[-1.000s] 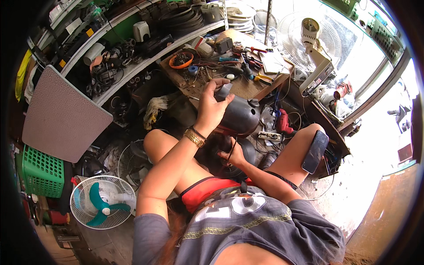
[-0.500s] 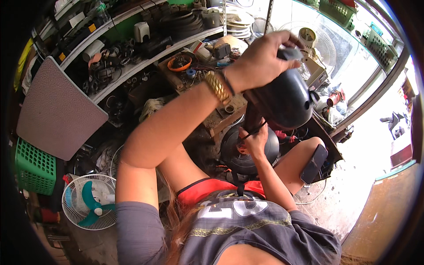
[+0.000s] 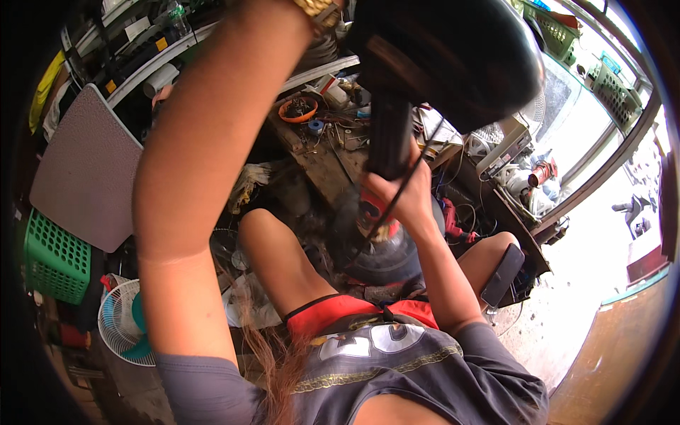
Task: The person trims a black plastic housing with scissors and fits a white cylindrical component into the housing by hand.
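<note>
A black electric fan without grille or blades rises in front of me, its rounded motor housing close to my head. Round its neck, below the housing, my right hand is closed. A dark cord hangs across that hand. The round black base, smeared by motion, shows below, with a red and pale patch near its middle. My left arm reaches up past the housing's left side; a gold bracelet shows at the top edge, while the left hand itself is beyond the picture.
A wooden workbench ahead carries an orange bowl and small parts. A phone lies on my right thigh. To the left are a green basket, a grey panel and a fan with teal blades.
The black fan has come up and closer, its housing now filling the top middle. My left hand has gone up out of the picture. My right hand stays on the neck, slightly higher.
</note>
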A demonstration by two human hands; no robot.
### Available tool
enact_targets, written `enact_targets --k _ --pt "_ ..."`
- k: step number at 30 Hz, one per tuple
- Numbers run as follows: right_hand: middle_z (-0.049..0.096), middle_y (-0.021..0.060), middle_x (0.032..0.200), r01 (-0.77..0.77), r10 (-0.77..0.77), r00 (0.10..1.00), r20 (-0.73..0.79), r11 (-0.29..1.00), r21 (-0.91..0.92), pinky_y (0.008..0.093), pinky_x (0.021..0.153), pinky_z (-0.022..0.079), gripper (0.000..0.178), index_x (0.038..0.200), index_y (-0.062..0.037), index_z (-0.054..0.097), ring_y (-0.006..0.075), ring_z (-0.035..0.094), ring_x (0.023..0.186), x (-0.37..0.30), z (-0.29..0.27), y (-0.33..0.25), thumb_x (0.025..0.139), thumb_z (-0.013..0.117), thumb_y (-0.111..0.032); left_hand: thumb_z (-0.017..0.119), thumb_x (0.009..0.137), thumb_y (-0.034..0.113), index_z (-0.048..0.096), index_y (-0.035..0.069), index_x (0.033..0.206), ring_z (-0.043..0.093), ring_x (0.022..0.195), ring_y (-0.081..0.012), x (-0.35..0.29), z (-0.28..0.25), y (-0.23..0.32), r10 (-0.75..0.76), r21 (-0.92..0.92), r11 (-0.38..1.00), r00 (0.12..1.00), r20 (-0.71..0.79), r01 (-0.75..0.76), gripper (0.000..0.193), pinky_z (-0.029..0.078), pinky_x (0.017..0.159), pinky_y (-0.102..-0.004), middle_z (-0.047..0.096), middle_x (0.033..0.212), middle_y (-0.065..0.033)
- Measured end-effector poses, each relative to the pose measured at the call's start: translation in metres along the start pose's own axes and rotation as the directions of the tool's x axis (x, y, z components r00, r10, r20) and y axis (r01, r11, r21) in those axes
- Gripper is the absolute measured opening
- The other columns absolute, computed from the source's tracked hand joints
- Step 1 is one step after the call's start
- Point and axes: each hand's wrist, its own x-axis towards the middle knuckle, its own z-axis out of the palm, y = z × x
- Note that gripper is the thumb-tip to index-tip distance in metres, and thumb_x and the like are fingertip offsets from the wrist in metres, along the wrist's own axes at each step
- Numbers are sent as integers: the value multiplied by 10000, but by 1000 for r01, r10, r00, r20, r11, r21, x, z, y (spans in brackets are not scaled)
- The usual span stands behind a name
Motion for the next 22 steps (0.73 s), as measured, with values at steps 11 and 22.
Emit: enact_targets --k 11,22 --pt "642 236 1011 180 -216 963 161 961 211 444 879 489 696 1206 -24 569 411 628 997 143 115 78 583 757 -272 743 879 90 660 19 992 655 878 -127 -18 -59 -101 145 352 933 975 -168 -78 157 521 799 -288 711 929 -42" --pt "628 213 1225 167 -269 876 400 948 272 406 1001 448 827 1323 -17 519 359 604 1161 165 163 145 592 799 -283 732 839 0 694 10 913 684 827 -211 -68 -50 -200 -7 387 913 953 -302 129 84 532 749 -319 696 918 -97"
